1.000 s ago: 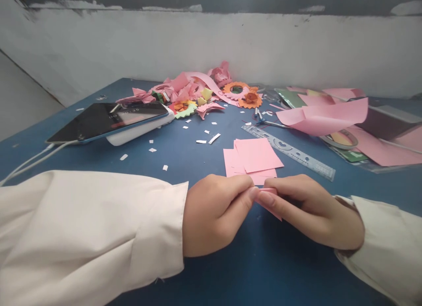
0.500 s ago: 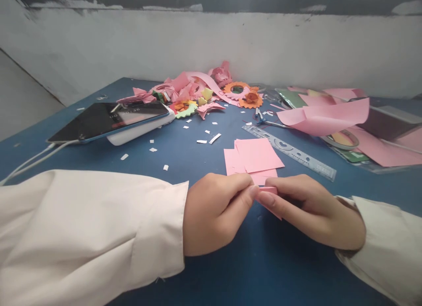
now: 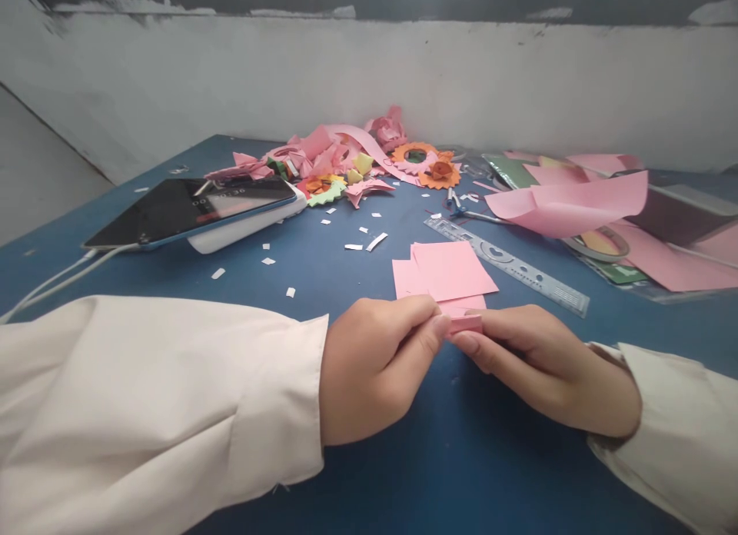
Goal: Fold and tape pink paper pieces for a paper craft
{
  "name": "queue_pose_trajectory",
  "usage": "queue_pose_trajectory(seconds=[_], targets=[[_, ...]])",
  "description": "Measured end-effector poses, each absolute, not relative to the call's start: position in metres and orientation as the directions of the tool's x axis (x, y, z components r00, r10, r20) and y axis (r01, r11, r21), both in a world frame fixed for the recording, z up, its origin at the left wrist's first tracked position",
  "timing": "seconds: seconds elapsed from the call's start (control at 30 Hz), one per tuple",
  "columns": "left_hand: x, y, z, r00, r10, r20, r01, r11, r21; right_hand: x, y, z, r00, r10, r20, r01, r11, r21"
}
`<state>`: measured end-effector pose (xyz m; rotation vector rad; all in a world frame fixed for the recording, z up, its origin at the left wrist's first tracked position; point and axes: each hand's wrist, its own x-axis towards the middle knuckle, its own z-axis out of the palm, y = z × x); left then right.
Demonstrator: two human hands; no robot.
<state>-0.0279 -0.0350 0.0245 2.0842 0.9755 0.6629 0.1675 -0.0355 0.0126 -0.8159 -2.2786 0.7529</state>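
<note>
Low over the near middle of the blue worktop [image 3: 473, 473], the left hand [image 3: 374, 373] and right hand [image 3: 547, 366] meet fingertip to fingertip, both pinched on a small folded pink paper [image 3: 466, 323]. It looks light, thin and easily creased, so the folded edges seem the best place to grip. Just beyond lies a stack of pink squares [image 3: 447, 274], then a clear ruler [image 3: 507, 266]. Farther left rests a tablet [image 3: 190, 208]; far back, paper scraps [image 3: 346, 162].

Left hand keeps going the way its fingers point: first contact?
Left hand points right, at the small folded pink paper it already pinches; directly beyond are the right hand fingertips. Nothing else lies between them.
</note>
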Motion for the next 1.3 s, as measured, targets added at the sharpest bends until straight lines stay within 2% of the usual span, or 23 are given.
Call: queue_pose_trajectory(seconds=[0.6, 0.77, 1.03, 1.17, 1.3], targets=[[-0.028, -0.0346, 0.0264, 0.565, 0.815, 0.127, 0.448, -0.432, 0.783, 0.1688, -0.0366, 0.0128, -0.638, 0.688, 0.347, 0.324, 0.648, -0.689], [-0.0284, -0.0338, 0.026, 0.604, 0.789, 0.11, 0.424, -0.435, 0.795, 0.1711, -0.0395, 0.0082, -0.608, 0.752, 0.256, 0.327, 0.531, -0.782], [-0.0289, -0.0327, 0.0254, 0.661, 0.744, 0.095, 0.404, -0.46, 0.791, 0.1705, -0.0385, 0.0127, -0.641, 0.752, 0.15, 0.372, 0.476, -0.797], [-0.0289, -0.0334, 0.0264, 0.665, 0.741, 0.089, 0.412, -0.464, 0.784, 0.1708, -0.0379, 0.0117, -0.636, 0.757, 0.149, 0.348, 0.453, -0.821], [-0.0291, -0.0339, 0.0277, 0.679, 0.732, 0.061, 0.419, -0.454, 0.786, 0.171, -0.0376, 0.0099, -0.65, 0.738, 0.183, 0.343, 0.5, -0.795]])
